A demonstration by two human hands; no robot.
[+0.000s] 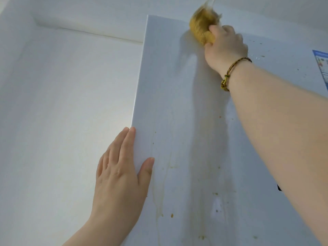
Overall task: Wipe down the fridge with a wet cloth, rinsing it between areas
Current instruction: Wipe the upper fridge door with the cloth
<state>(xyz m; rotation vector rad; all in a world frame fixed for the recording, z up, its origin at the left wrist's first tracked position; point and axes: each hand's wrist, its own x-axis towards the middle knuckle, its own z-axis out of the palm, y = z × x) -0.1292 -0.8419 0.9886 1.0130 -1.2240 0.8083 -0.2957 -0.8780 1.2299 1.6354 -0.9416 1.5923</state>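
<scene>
My right hand at the top of the frame, squeezing a yellow cloth against the white fridge, my left hand lower left, fingers flat on the fridge's edge, brown spots low on the door, blue sticker at right.

Soft even daylight, arm's faint shadow on glossy fridge door, motion-blurred cloth, wide-angle edge distortion

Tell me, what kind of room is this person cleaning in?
Probably a home kitchen, though little of the room shows. A tall white fridge door spattered with brownish food drips stands in a plain white wall recess, a blue label on its front. The right hand wipes it with a yellow cloth.
</scene>
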